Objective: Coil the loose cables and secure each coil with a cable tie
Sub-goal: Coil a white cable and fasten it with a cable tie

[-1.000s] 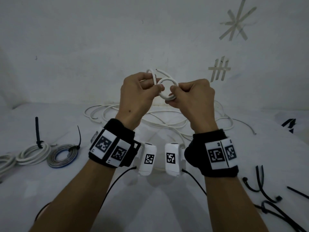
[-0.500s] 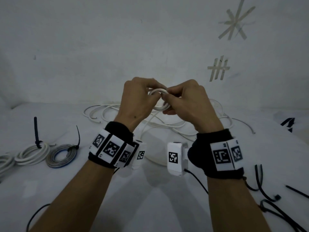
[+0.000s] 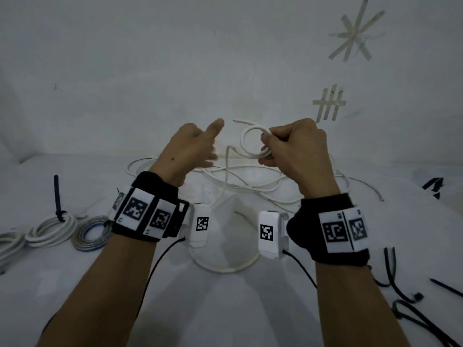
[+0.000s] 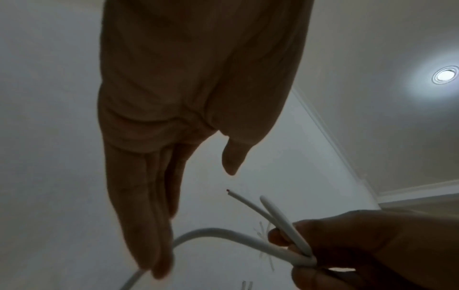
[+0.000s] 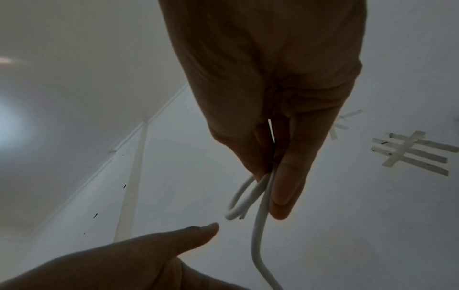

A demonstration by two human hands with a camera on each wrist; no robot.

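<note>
Small loop of white cable (image 3: 253, 142) pinched in the curled fingers of the right hand (image 3: 295, 151), raised above the counter (image 3: 225, 309), cut end pointing toward the left hand (image 3: 190, 149). Left hand just beside the loop, fingers straight and relaxed, thumb out; trailing cable running past its fingertips (image 4: 154, 263) in the left wrist view, contact unclear. No readable writing; only square black-and-white markers on the wristbands (image 3: 142, 216). Ceiling light (image 4: 445, 75) seen from the left wrist alone; tied coils (image 3: 51, 227) from the head alone.

white cable (image 3: 253, 142), small loop, held aloft
</note>
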